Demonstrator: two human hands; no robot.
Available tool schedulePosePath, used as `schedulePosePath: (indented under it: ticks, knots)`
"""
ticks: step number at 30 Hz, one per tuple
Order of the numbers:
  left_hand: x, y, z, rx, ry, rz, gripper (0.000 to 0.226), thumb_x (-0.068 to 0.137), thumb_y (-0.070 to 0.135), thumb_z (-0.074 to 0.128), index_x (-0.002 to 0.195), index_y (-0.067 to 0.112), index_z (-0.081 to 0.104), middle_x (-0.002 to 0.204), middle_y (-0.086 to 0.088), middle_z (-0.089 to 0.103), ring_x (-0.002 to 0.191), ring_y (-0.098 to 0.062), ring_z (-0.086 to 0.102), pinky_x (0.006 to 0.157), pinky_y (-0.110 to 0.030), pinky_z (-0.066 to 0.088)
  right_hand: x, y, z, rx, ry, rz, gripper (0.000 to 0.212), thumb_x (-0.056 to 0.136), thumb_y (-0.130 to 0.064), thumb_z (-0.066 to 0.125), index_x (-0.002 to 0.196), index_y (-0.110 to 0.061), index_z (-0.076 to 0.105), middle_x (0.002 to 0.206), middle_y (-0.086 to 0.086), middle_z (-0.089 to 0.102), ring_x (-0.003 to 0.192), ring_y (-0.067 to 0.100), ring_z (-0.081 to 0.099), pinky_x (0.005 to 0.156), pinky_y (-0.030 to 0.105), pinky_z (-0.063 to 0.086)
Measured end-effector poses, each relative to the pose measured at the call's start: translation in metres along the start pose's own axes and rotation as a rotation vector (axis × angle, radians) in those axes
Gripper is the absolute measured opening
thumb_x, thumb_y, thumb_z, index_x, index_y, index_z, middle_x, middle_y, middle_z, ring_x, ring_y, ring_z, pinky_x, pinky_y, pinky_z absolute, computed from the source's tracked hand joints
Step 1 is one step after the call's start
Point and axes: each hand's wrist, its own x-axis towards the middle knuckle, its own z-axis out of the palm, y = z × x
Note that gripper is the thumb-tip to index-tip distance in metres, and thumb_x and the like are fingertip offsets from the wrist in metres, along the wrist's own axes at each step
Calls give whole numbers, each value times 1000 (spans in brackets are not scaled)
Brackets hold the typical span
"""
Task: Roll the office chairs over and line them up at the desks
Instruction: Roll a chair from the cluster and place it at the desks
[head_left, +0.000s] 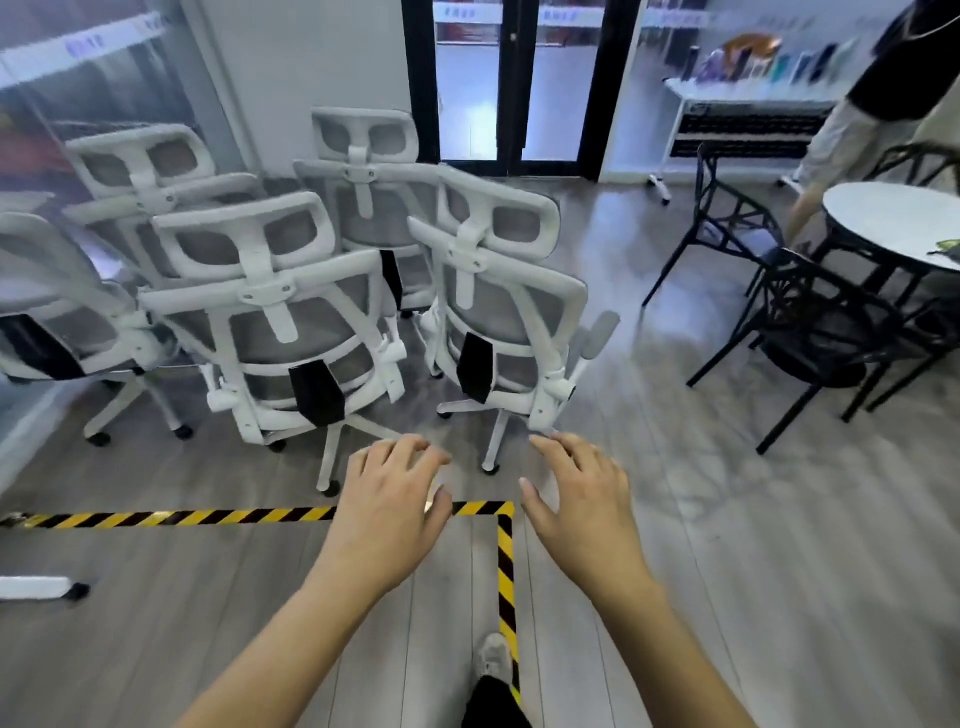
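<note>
A cluster of white-framed, grey-mesh office chairs (291, 312) stands crowded together at the left on the grey plank floor (727, 519) — backs toward us. Just short of them, left hand (387, 512) and right hand (579, 499) hover spread, fingers loose, holding nothing. Rightward, black chairs (821, 338) ring a round white bench (893, 223).

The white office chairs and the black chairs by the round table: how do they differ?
The white office chairs have headrests and grey mesh backs; the black chairs have neither. The white office chairs stand on castor bases, the black chairs on fixed straight legs. The white office chairs are bunched together; the black chairs ring the round table. All stand upright.
</note>
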Motion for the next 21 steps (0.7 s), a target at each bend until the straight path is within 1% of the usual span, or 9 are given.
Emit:
schedulePosePath:
  ticks: [3,6,8,11,13,15,17,21]
  knots:
    - [76,-11,17,32,8,-26,30,88,39,46,112,28,62,109,6,57,101,-20,55,88,-37,43,77,20,12,-25,-7,9,48,92,-46,58,136,-28,54,133,-6,54,126,19,49,106,40,37]
    - [145,-24,31,66,26,-38,28,86,37,49,110,27,62,109,5,58,97,-22,56,83,-38,44,151,36,21,-43,11,-15,48,91,-47,61,134,-29,54,132,-6,55,124,19,50,106,41,38]
    - [187,-37,39,72,2,-46,32,86,39,44,111,27,61,113,3,58,99,-23,57,83,-39,44,198,41,24,-62,8,-13,48,90,-48,60,133,-28,55,132,-4,56,124,21,51,106,42,37]
    - [243,-57,49,63,-29,-61,39,87,44,39,114,27,60,118,2,58,105,-24,56,84,-41,46,256,51,31,-68,20,-28,46,89,-48,60,129,-26,56,127,-3,58,119,23,53,102,43,39]
    - [284,-71,59,55,-40,-51,41,87,45,38,116,26,60,118,2,57,107,-24,55,86,-41,46,294,59,37,-89,23,-42,48,90,-50,58,132,-27,55,128,-2,58,121,23,52,102,43,39]
    - [326,-86,70,39,-44,-29,40,88,43,39,119,25,59,118,1,56,108,-25,55,90,-41,45,332,67,44,-104,18,-34,50,90,-52,57,135,-28,53,131,-2,57,123,22,51,104,42,39]
    - [371,-103,83,26,-48,-19,39,88,40,44,121,25,59,120,2,56,110,-26,55,91,-42,44,371,72,55,-109,15,-7,50,90,-52,56,134,-28,53,132,-1,56,122,23,52,103,42,39]
    - [462,-141,111,-2,-61,-17,43,84,37,50,124,24,59,126,0,59,118,-26,55,95,-44,43,448,83,84,-159,-24,22,49,90,-49,55,132,-25,54,128,2,57,118,27,54,100,43,41]
